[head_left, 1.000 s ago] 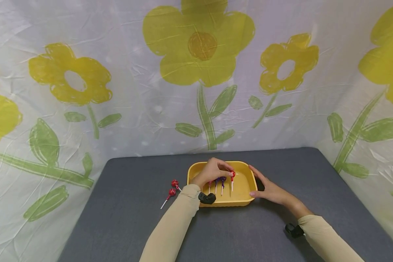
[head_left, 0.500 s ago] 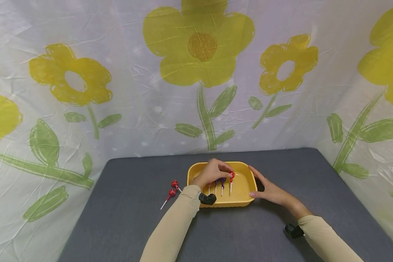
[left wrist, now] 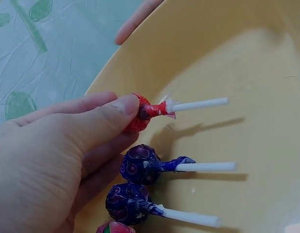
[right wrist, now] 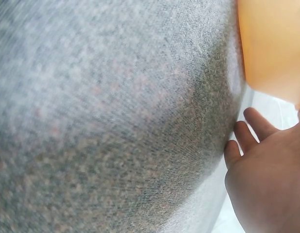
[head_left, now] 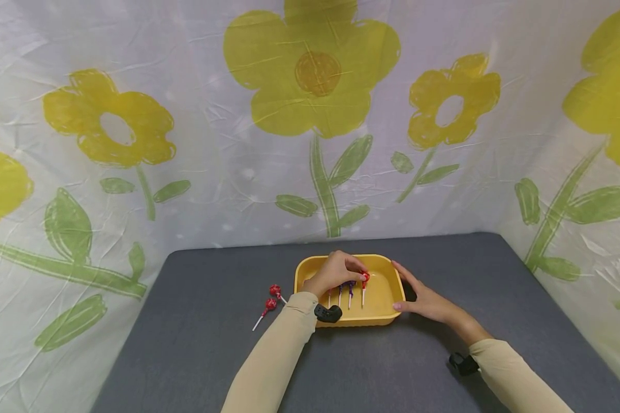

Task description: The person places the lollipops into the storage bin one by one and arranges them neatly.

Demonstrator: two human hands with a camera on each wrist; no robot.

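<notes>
My left hand (head_left: 336,272) reaches into the yellow tray (head_left: 384,295) and pinches a red-wrapped lollipop (left wrist: 140,116) by its round head, between thumb and fingers. The white stick points toward the near side of the tray. Beside it lie two purple-wrapped lollipops (left wrist: 140,165) in a row, sticks pointing the same way. Part of a pinkish-red wrapped lollipop (left wrist: 114,227) shows at the bottom edge of the left wrist view. My right hand (head_left: 426,299) is spread at the tray's right end, thumb at the near corner and fingertips along the side.
Two more red lollipops (head_left: 271,304) lie on the dark grey tabletop (head_left: 212,355) left of the tray, close to my left sleeve (head_left: 274,355). A flowered cloth backdrop (head_left: 227,189) rises behind and beside the table.
My left hand has lowered the red lollipop slightly, and its stick has shifted a little left toward the purple ones. The right hand and tray stay in place.
</notes>
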